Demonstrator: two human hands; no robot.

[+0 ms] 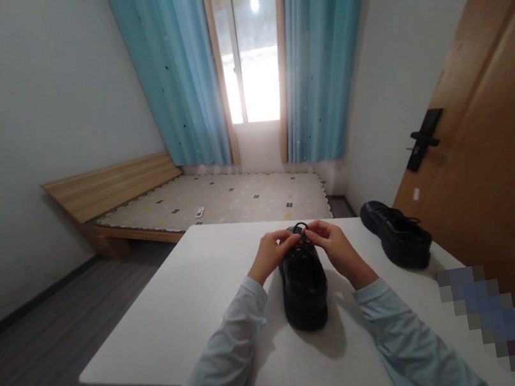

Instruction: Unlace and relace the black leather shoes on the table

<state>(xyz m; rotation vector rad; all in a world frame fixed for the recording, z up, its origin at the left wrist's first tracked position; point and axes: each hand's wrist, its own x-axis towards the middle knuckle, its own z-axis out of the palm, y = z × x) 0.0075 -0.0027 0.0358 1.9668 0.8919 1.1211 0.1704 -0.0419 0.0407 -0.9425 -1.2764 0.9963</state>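
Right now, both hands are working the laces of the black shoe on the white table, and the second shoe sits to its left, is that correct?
Not quite: the head view shows the second shoe to the right of the black shoe, near the table edge. Both the left hand and right hand pinch the laces.

— How many black leather shoes on the white rectangular desk [170,322]?
— Two: one [304,283] at the desk's middle, another [396,233] at its right edge.
— Hands?
— Two.

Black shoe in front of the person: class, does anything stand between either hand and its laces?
Nothing visible does. The left hand and right hand already pinch the laces on the black shoe.
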